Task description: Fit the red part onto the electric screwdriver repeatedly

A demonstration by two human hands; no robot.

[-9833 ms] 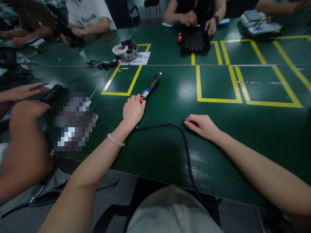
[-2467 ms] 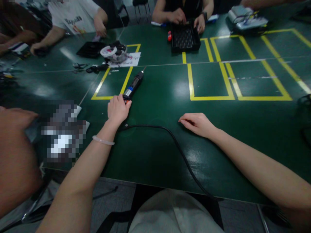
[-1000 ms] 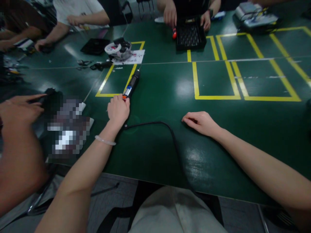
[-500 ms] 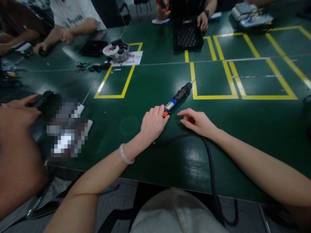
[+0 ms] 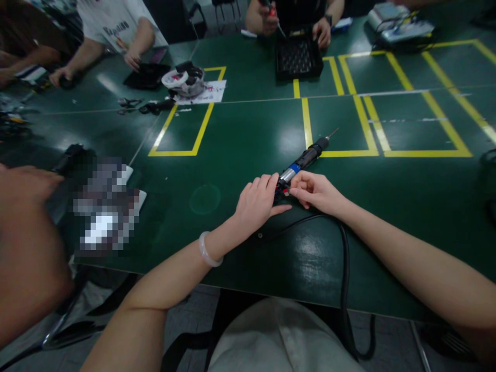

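An electric screwdriver (image 5: 304,160), black with a silver and blue band, lies slantwise over the green table, its thin bit pointing away to the right. My left hand (image 5: 256,204) is wrapped over its rear end, with the thumb stretched beneath. My right hand (image 5: 314,192) has its fingers pinched together at the red part of the same rear end. What the right fingertips touch is too small to make out. A black cable (image 5: 344,258) runs from near the hands over the table's front edge.
A person's arm and hand (image 5: 27,191) reach in at the left beside blurred objects (image 5: 112,201). Across the table, a person's hand (image 5: 321,33) rests at a black tray (image 5: 299,70). A white tape roll (image 5: 175,78) lies on paper (image 5: 215,93). Yellow tape outlines (image 5: 349,154) mark the table.
The screwdriver has moved to the right with my left hand. My right hand has come against its rear end, and its fingers have closed. The cable has shifted slightly right.
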